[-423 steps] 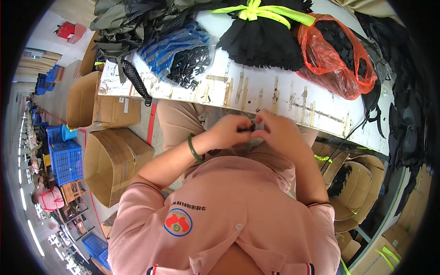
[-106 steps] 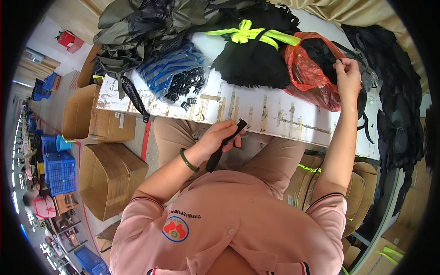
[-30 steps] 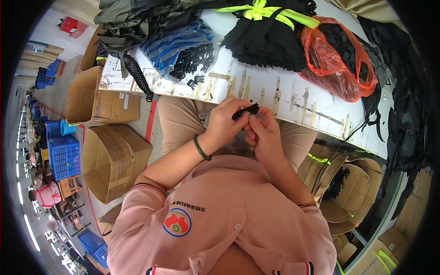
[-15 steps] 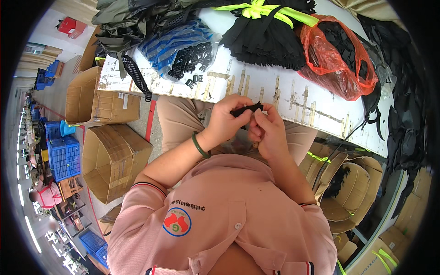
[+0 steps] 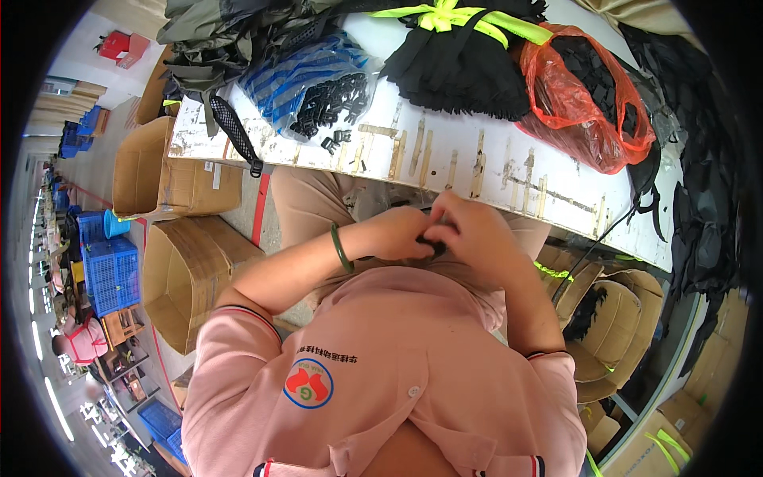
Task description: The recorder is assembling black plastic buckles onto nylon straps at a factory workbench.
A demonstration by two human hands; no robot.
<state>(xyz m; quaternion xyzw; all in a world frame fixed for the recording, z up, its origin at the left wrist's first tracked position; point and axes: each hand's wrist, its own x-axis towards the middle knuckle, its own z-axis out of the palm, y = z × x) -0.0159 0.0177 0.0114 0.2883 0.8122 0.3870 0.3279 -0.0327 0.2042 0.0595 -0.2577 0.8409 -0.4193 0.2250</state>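
Both hands meet over my lap, just below the table's near edge. My left hand (image 5: 400,233), with a green bangle on its wrist, is closed around a small black fabric strip (image 5: 434,247). Curled fingers of my right hand (image 5: 477,230) press on the same strip from the other side. Most of the strip is hidden between the fingers. On the white table (image 5: 381,151) beyond lie a striped clear bag of small black plastic buckles (image 5: 338,103), with a few spilled out, and a bundle of black straps (image 5: 457,75) tied with neon yellow ribbon.
A red plastic bag (image 5: 548,103) of black pieces stands at the table's right. Dark fabric (image 5: 214,52) is heaped at the far left. Open cardboard boxes (image 5: 191,274) sit on the floor at left, with another box (image 5: 604,326) at right. A thin black cord (image 5: 604,238) hangs at the right edge.
Both hands have dropped from the table edge toward my lap, taking the black strip along. The right hand now covers more of it, and the fingers are more tightly curled.
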